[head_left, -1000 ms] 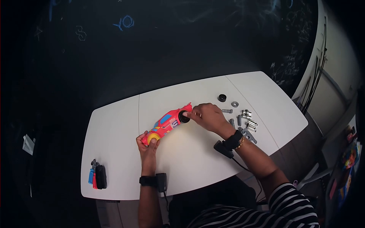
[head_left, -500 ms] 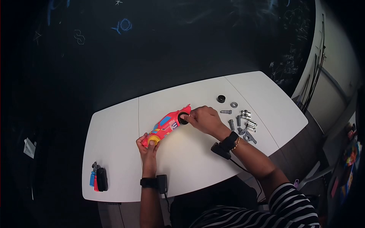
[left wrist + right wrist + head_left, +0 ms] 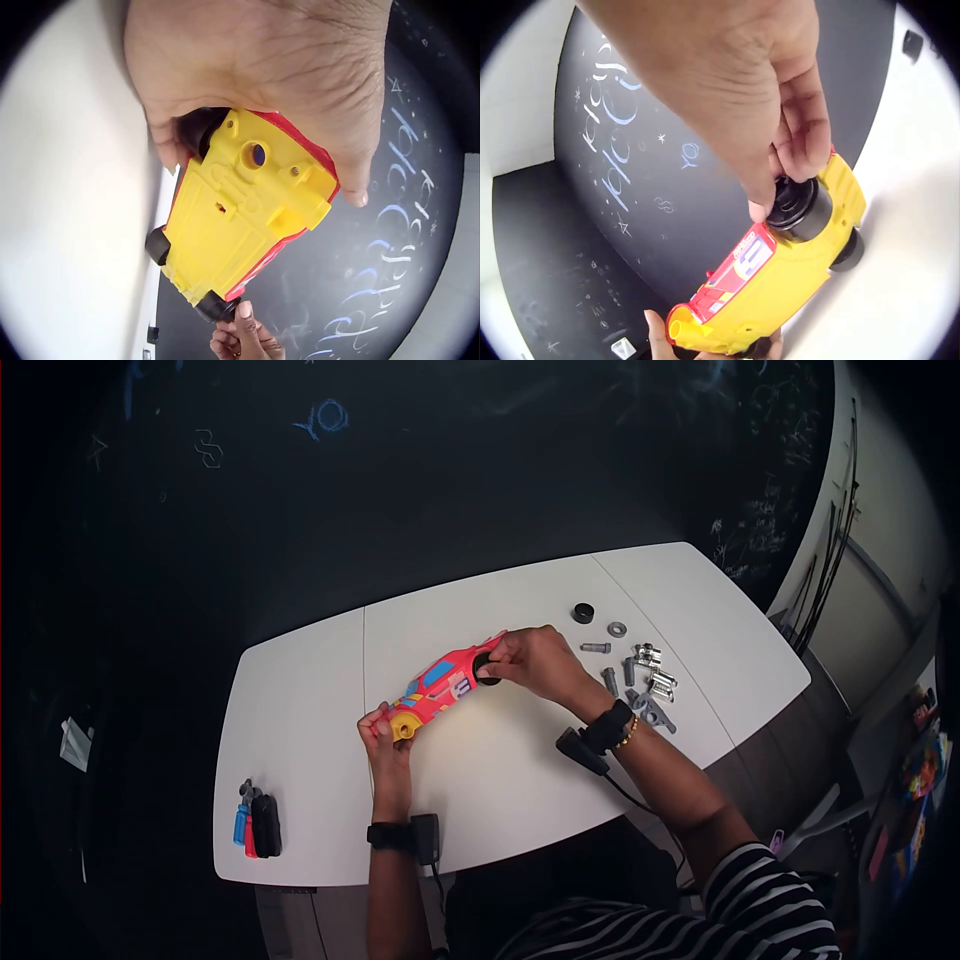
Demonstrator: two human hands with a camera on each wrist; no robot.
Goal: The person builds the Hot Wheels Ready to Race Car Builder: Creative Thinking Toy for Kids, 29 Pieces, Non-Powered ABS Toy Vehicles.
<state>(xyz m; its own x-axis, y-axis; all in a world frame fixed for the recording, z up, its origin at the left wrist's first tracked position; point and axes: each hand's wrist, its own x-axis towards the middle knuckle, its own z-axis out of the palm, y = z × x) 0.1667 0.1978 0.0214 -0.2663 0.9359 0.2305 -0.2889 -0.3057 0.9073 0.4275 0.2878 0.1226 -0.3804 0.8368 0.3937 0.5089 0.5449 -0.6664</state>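
Observation:
A red toy car [image 3: 432, 692] with a yellow underside [image 3: 225, 217] is held tilted over the white table. My left hand [image 3: 388, 748] grips one end, beside a bare yellow axle stub [image 3: 679, 330] with a hole in it. At the other end, my right hand [image 3: 548, 665] pinches a black wheel [image 3: 810, 214] between thumb and fingers, and the wheel sits against the car's side. Another black wheel [image 3: 847, 251] shows on the car's far side, and one more [image 3: 201, 129] lies under my left fingers.
A loose black wheel [image 3: 583, 613], a grey washer [image 3: 617, 629] and several grey bolts [image 3: 610, 680] lie right of the car. Silver parts [image 3: 662, 683] and a grey bracket [image 3: 652, 714] are beside them. A black case [image 3: 266, 826] and blue-handled tool [image 3: 241, 824] lie at the table's left.
My left thumb has shifted off the yellow stub, whose hole now shows. My right fingers have moved round the black wheel, with the hand slightly higher; the car stays in about the same place.

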